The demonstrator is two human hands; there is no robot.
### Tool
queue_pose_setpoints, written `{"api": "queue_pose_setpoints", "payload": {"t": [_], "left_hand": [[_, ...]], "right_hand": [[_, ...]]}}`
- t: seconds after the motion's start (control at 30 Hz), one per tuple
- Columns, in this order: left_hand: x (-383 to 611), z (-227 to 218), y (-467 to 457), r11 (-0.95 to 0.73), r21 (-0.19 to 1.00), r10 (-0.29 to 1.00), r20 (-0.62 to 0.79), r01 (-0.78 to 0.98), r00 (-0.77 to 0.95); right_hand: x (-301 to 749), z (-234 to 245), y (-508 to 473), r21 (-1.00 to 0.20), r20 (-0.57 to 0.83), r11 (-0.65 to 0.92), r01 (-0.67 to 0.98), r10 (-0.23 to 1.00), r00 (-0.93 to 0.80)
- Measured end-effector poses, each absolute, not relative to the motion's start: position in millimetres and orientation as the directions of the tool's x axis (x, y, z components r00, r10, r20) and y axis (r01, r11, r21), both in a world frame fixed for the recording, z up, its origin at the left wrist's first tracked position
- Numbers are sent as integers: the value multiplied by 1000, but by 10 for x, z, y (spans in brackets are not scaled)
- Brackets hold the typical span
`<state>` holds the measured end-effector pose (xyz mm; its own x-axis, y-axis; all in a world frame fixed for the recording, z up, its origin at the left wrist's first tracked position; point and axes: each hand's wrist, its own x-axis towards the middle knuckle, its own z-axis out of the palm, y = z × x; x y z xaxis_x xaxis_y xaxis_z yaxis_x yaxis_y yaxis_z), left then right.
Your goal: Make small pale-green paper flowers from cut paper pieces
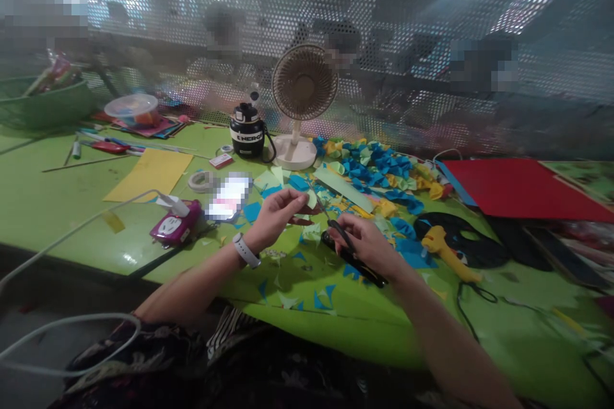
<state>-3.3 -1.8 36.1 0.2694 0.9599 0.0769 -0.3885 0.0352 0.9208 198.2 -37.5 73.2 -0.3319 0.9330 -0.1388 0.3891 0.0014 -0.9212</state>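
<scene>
My left hand [275, 216], with a white band on its wrist, pinches a small light green paper piece [313, 199] above the green table [71, 204]. My right hand [369, 244] is closed round the black handles of a pair of scissors [343, 239]. Their blades point up and left toward the paper piece. Small blue and green paper scraps [307, 281] lie on the table under both hands.
A heap of folded blue, yellow and green paper pieces [378, 169] lies behind my hands. A small fan [303, 102], a black jar [247, 131], a tape roll [201, 181], yellow paper [151, 172], red paper [518, 186], a yellow glue gun [444, 246] and a pink power strip [175, 223] stand around. Other people sit behind the mesh screen.
</scene>
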Motion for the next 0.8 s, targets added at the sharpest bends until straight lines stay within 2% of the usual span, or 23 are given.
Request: {"api": "queue_pose_setpoints", "payload": {"t": [0.8], "left_hand": [[-24, 403, -31, 12, 908, 972, 88, -420, 219]], "right_hand": [[1965, 721, -384, -924, -133, -4, 383, 942, -310]]}}
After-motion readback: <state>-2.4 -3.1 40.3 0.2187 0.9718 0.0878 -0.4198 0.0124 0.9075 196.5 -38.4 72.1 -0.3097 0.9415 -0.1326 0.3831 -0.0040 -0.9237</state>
